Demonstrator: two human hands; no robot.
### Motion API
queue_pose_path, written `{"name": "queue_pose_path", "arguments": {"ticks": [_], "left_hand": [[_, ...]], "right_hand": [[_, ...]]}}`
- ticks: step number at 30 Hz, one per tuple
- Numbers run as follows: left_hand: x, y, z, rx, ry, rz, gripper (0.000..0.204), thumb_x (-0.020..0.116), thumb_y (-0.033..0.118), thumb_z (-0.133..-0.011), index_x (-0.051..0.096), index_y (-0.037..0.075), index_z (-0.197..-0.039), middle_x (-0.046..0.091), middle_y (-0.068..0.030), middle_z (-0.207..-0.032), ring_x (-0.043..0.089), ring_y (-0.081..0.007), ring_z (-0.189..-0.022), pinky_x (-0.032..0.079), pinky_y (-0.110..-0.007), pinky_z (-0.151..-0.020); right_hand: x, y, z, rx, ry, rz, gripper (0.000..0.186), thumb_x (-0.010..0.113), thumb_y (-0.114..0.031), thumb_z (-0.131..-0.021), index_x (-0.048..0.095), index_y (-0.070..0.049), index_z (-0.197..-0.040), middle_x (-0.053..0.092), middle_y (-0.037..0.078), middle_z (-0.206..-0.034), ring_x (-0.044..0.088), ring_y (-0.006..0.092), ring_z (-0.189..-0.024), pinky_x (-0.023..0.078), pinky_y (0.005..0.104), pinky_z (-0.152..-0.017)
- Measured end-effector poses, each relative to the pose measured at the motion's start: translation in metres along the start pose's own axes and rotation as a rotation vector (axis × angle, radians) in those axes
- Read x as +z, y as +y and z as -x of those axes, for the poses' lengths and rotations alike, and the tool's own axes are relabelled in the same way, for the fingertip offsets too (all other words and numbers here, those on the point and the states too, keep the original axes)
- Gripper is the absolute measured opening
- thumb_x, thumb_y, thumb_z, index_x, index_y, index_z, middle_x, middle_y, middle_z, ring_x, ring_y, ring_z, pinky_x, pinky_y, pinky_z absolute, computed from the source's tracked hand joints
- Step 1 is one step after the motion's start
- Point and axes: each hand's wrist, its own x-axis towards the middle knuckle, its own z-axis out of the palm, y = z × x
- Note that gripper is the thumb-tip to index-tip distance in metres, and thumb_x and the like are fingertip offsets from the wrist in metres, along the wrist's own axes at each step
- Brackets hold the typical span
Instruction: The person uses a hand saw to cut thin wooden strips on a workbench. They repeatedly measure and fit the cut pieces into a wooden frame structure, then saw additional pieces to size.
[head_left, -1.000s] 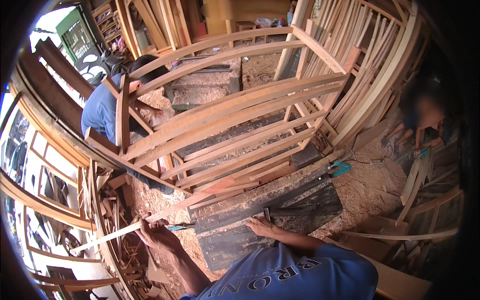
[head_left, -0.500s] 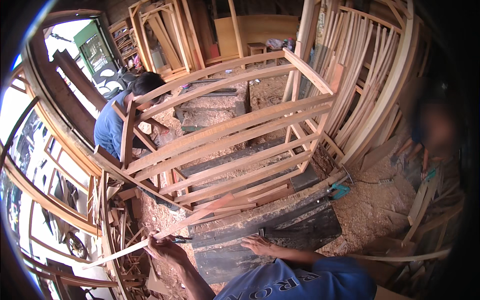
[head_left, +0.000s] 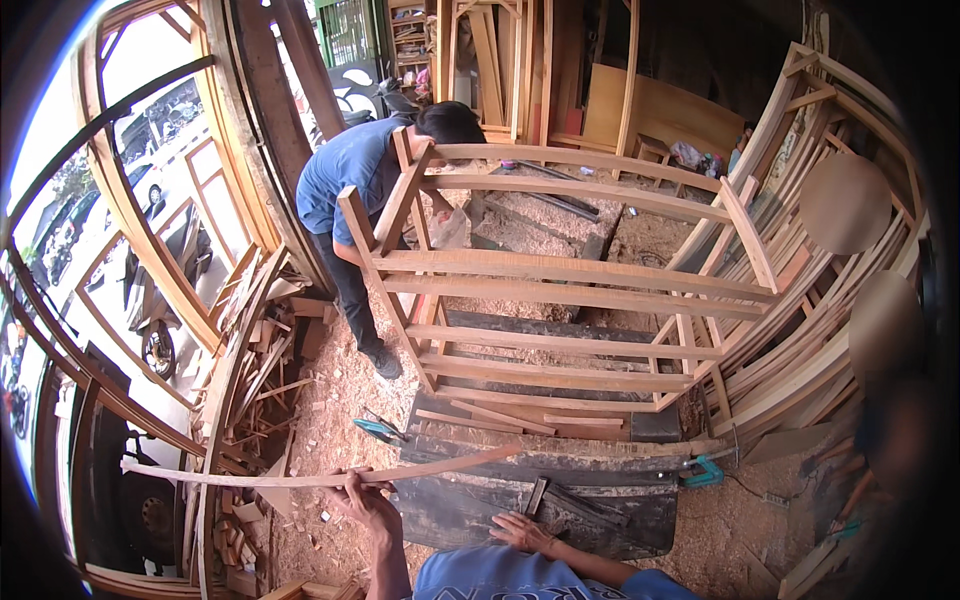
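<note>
Head view: left hand [head_left: 365, 503] fingers clenched around long thin wooden strip [head_left: 320, 476], held above dark table [head_left: 560, 500]
Right hand [head_left: 520, 532]: fingers spread flat on table
Handling: likely light, whippy; steadier gripped mid-length

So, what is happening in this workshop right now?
The person wearing the camera grips a long, thin wood strip in the left hand. The right hand rests flat on a dark workbench, apparently holding nothing. Beyond the bench stands a big unfinished wooden frame, and a co-worker in a blue shirt bends over its left end. Sawdust and offcuts cover the floor.
</note>
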Motion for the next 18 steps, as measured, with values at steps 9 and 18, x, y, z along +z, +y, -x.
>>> {"name": "queue_pose_path", "arguments": {"ticks": [9, 18], "left_hand": [[-0.015, 0.005, -0.028, 0.069, -0.051, 0.085, 0.023, 0.054, 0.014, -0.093, 0.038, 0.008, -0.109, 0.057, -0.0121, -0.075, 0.055, -0.0171, -0.053, 0.047, -0.03, -0.037], [-0.035, -0.008, -0.052, -0.066, -0.098, 0.107, 0.023, 0.058, 0.016, -0.09, 0.04, 0.008, -0.103, 0.059, -0.0124, -0.076, 0.056, -0.0166, -0.055, 0.048, -0.028, -0.04]], "right_hand": [[0.0, -0.012, -0.017, 0.125, -0.243, 0.03, 0.043, 0.061, -0.022, -0.084, 0.062, -0.018, -0.127, 0.049, 0.012, -0.143, 0.04, 0.0292, -0.138, 0.026, 0.0504, -0.117], [-0.055, -0.033, -0.022, 1.062, 0.253, -0.692, 0.019, 0.066, -0.02, -0.091, 0.071, -0.005, -0.1, 0.072, 0.015, -0.084, 0.071, 0.032, -0.076, 0.054, 0.0375, -0.063]]}}
